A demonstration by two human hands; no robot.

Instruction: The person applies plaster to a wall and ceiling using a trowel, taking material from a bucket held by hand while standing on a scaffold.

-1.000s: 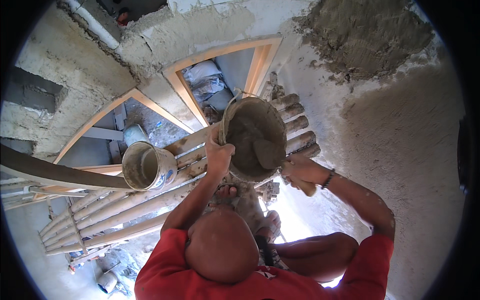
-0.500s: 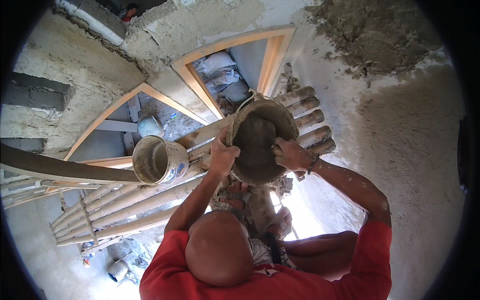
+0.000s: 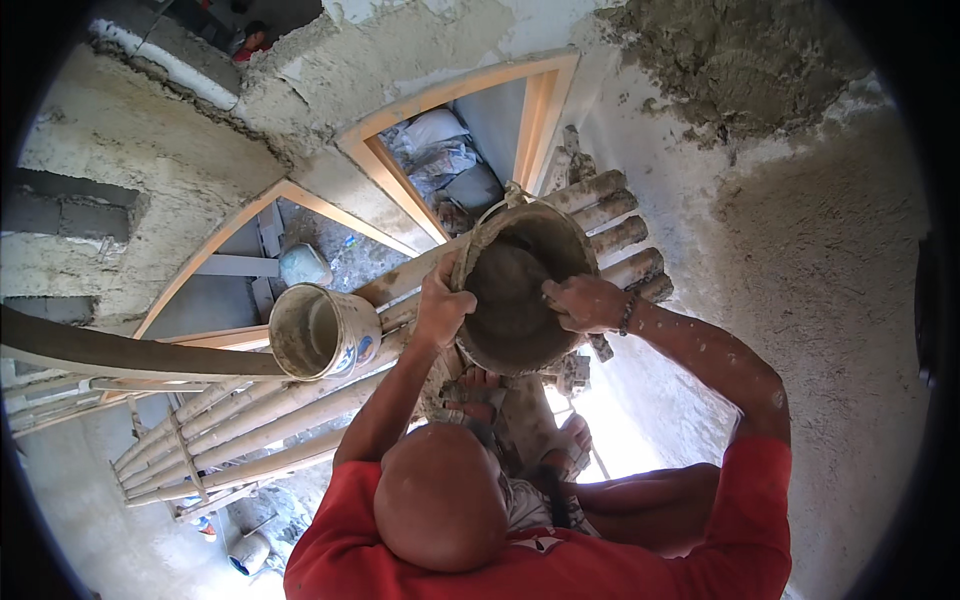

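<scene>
A cement-crusted bucket (image 3: 540, 340) with a cord handle is tilted toward the camera, grey mortar inside. My left hand (image 3: 440, 305) grips its left rim with the fingers wrapped round. At the bucket's right side, my right hand (image 3: 585, 305) is closed on a trowel, whose mortar-coated blade (image 3: 510, 275) lies inside; most of the tool is hidden. Just left of my left hand, a smaller dirty white bucket (image 3: 305, 335) rests on bamboo poles (image 3: 260, 420). Below, a bald head (image 3: 440, 495) and red-clad shoulders are in view, with bare feet under the bucket.
Wooden arched frames (image 3: 455, 75) open onto sacks and debris below. A curved concrete band (image 3: 130, 345) crosses the left. A plastered wall (image 3: 800, 300) with rough mortar rises at the right. A distant person (image 3: 250, 45) in red shows through a gap at the top left.
My right hand and the trowel have moved up and further into the bucket. The bucket and surroundings sit slightly farther right and higher in the view.
</scene>
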